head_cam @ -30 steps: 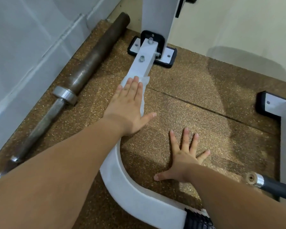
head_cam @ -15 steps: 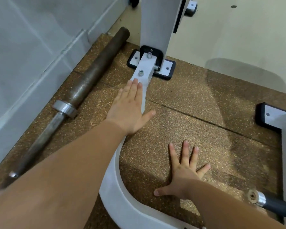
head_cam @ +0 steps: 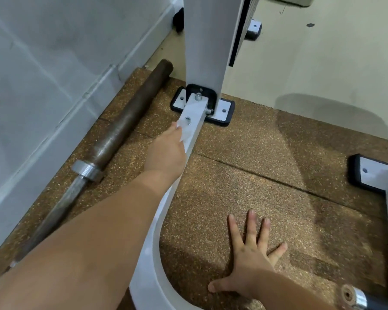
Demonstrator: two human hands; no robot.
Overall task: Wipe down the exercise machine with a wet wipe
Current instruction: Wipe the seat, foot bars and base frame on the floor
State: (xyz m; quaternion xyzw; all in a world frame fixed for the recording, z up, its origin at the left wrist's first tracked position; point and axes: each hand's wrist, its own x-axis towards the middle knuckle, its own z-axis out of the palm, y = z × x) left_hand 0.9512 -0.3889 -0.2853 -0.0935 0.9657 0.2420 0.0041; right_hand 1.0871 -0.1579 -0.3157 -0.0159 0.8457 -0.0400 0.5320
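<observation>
Lying along the foot of a grey wall (head_cam: 43, 74), a rusty barbell (head_cam: 126, 128) rests on a speckled brown floor mat (head_cam: 255, 153), its steel collar (head_cam: 85, 171) near the mat's left edge. Just right of it, a person's bare left arm stretches forward, and the left hand (head_cam: 166, 153) bears down on the white floor rail (head_cam: 148, 276) of the exercise machine (head_cam: 206, 41). A pale, thin wet wipe (head_cam: 183, 132) shows at the far end of that hand, lying on the rail just short of a bolt (head_cam: 187, 119). The fingers are hidden behind the back of the hand, so it cannot be told whether they lie flat on the wipe or curl round it. The rail curves from the bottom of the frame up to the machine's white upright post, which stands on a black-edged foot plate (head_cam: 224, 108) at the mat's far edge, with cream floor (head_cam: 323, 63) beyond. Farther right, the right hand (head_cam: 249, 260) lies palm down on the mat, fingers straight and spread wide, holding nothing. A second black-edged foot (head_cam: 367, 173) sits at the right edge, and a chrome-capped black handle (head_cam: 356, 298) pokes in at the lower right corner.
</observation>
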